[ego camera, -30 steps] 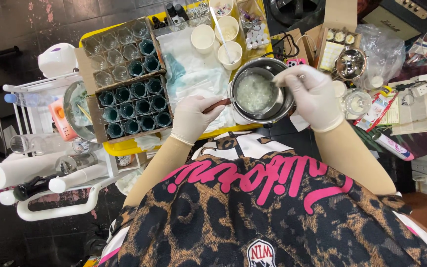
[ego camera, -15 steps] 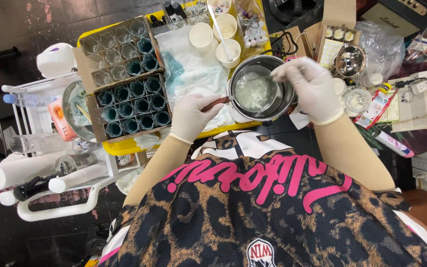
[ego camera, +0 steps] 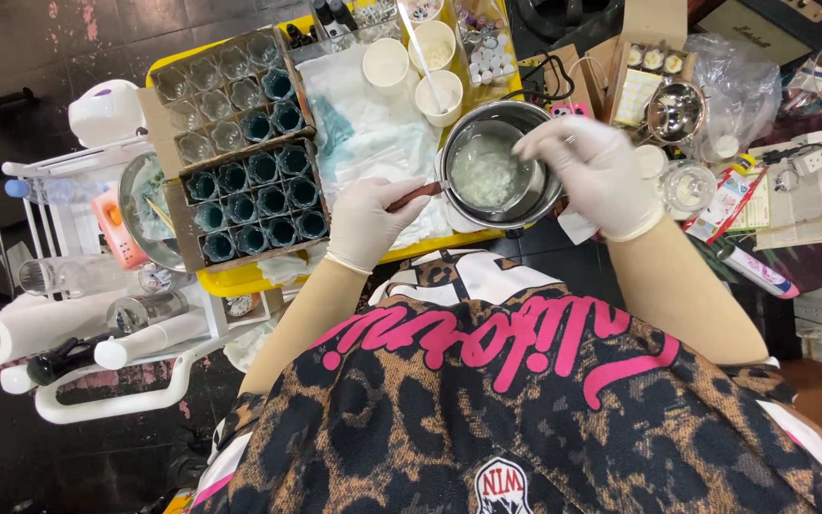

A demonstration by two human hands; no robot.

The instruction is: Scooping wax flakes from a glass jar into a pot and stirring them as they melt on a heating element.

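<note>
The gloved left hand [ego camera: 370, 222] is clamped on the brown handle [ego camera: 415, 197] of the steel pot [ego camera: 499, 172]. The gloved right hand [ego camera: 594, 174] hovers over the pot's right rim, fingers pinched on a thin tool. The pot sits at the yellow tray's [ego camera: 240, 284] near edge, right of the boxed glass jars [ego camera: 252, 204]. Dark floor tiles [ego camera: 40, 43] surround the tray.

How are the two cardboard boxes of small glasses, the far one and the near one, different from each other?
The far box holds mostly clear, empty-looking glasses, with only a few teal ones at its right side. In the near box every glass looks dark teal. The far box lies at the back of the yellow table, while the near box lies closer to the left hand. Both are brown cardboard with dividers and sit side by side, tilted alike.
</note>
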